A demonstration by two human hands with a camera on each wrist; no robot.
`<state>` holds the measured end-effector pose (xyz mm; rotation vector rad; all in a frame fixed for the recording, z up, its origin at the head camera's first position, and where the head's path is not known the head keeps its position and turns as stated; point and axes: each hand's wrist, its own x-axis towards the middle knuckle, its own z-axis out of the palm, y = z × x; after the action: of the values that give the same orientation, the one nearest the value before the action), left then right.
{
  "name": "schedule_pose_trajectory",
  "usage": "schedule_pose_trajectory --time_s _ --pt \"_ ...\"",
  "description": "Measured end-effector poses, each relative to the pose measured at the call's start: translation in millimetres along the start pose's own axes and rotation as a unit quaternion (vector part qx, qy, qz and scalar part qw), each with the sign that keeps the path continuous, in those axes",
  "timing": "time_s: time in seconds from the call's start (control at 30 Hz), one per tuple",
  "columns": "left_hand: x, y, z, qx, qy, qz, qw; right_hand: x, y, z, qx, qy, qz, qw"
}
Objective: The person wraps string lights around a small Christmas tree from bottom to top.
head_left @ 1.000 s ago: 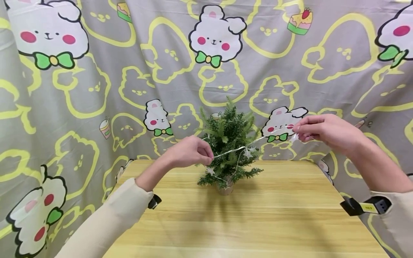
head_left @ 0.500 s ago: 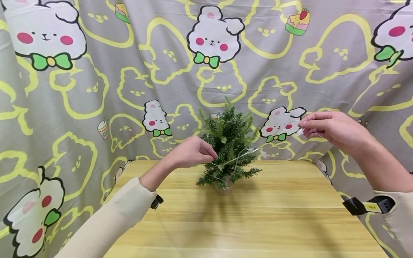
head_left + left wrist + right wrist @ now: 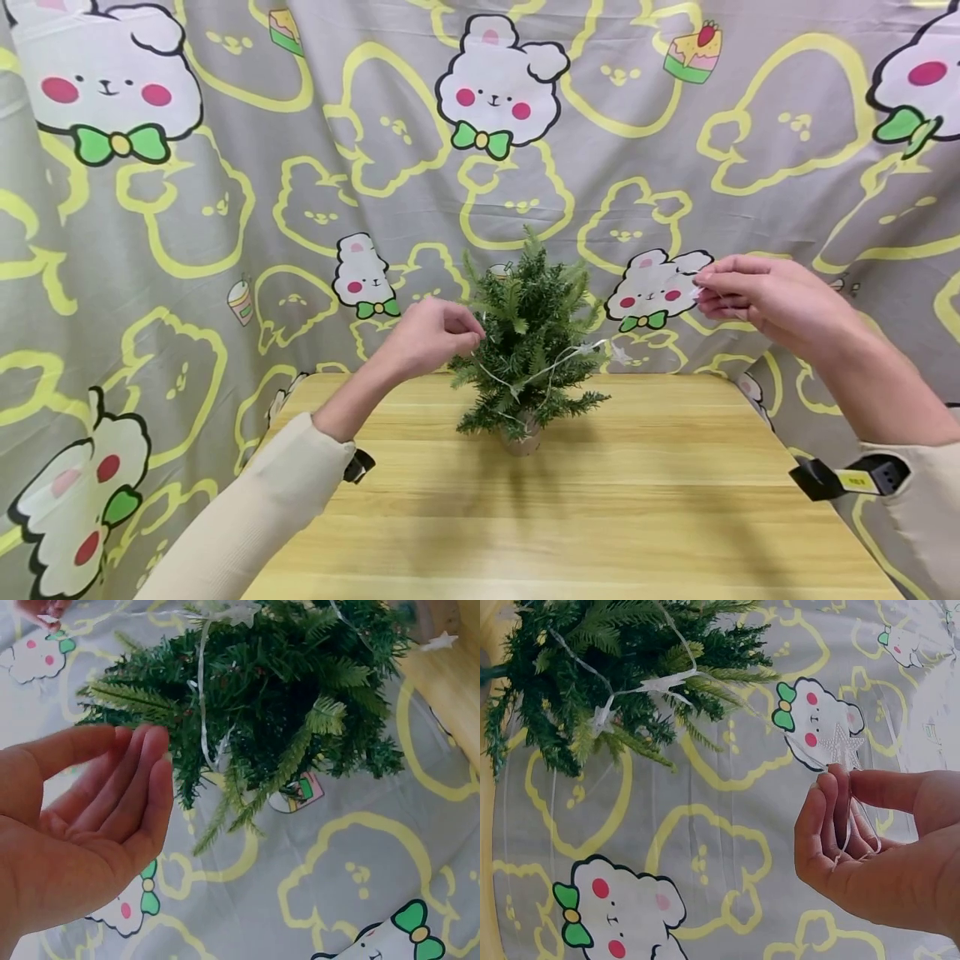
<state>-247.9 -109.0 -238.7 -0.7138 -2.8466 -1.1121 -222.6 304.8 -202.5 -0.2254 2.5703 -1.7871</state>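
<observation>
A small artificial Christmas tree (image 3: 528, 321) stands in a pot (image 3: 522, 442) on the wooden table. A star string light (image 3: 542, 370), with clear wire and star-shaped pieces, drapes across its branches. My right hand (image 3: 780, 304), right of the tree, pinches the free stretch of this string between thumb and fingers. In the right wrist view a clear star (image 3: 844, 746) sits at the fingertips, and wire loops across the palm. My left hand (image 3: 435, 337) is at the tree's left side, fingers loosely bent, with nothing seen between them. In the left wrist view the wire hangs beside its fingertips.
The light wooden table (image 3: 600, 525) extends in front of the tree. Behind it and along the sides hangs a grey curtain (image 3: 420, 200) printed with cartoon rabbits. Dark bands with small devices (image 3: 855, 481) are strapped to both wrists.
The left hand has let go of the string and drawn back left and slightly up. The string has sagged onto the tree's front. The right hand has moved slightly right, still holding the string.
</observation>
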Motion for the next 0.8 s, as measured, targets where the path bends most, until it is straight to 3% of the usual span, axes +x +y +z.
schedule_pose_trajectory --time_s 0.23,0.33,0.63,0.8 --pt "4.3 5.3 -2.7 0.018 0.089 0.014 0.9958 5.8 -9.0 1.3 0.099 -0.013 0.019 0.9948" --pt "7.2 9.1 -2.9 0.021 0.115 0.025 0.9928 7.8 -14.6 2.3 0.116 -0.007 0.021 0.993" --pt "12.1 21.4 -1.6 0.005 0.14 0.034 0.9896 9.8 -32.7 4.2 0.181 -0.013 -0.014 0.9834" --pt "15.0 24.5 -0.3 -0.004 0.16 0.028 0.9867 9.8 -38.9 1.2 0.19 -0.015 -0.037 0.981"
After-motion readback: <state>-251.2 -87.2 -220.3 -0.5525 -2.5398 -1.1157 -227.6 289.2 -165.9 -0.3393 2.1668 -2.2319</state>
